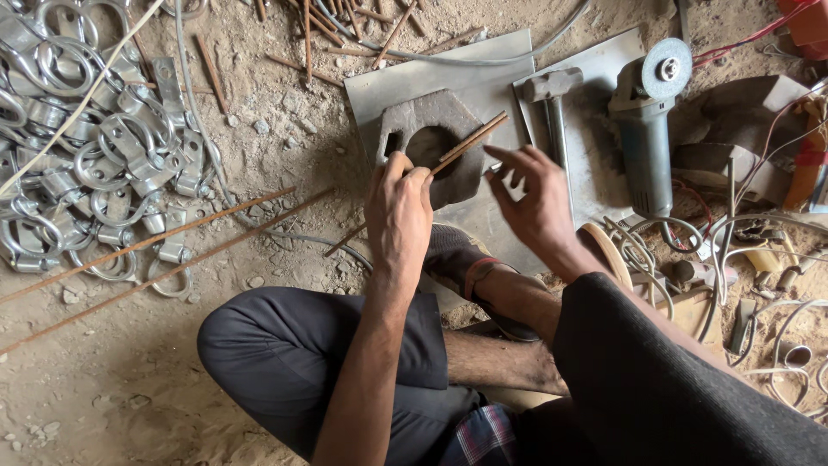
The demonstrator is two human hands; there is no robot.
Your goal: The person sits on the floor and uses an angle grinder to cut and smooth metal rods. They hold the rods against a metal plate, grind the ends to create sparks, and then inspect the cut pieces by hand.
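Head view: the fingers (pixel 412 177) of the left hand (pixel 398 216) were closed around a thin, rusty brown steel rod (pixel 461 147), which was held slanting across the hollow of a heavy, dark grey, roughly hexagonal iron block (pixel 431 142). The fingers of the right hand (pixel 535 203) were spread wide and held nothing; they hovered just beside the rod's upper part, apart from it. The block lay on a flat grey sheet-metal plate (pixel 483 82), set on the sandy ground in front of the crossed legs.

The rod appeared to be at the stage of being positioned on the block. Judged from this, the next move would call for the rod to be steadied over the hollow and a tool to be taken up by the free hand: a grey steel hammer (pixel 552 95) lay near, just beyond the right fingertips, with a grey-green angle grinder (pixel 647 129) beside it.

A heap of shiny bent metal clamps (pixel 95 147) lay well apart to the left.
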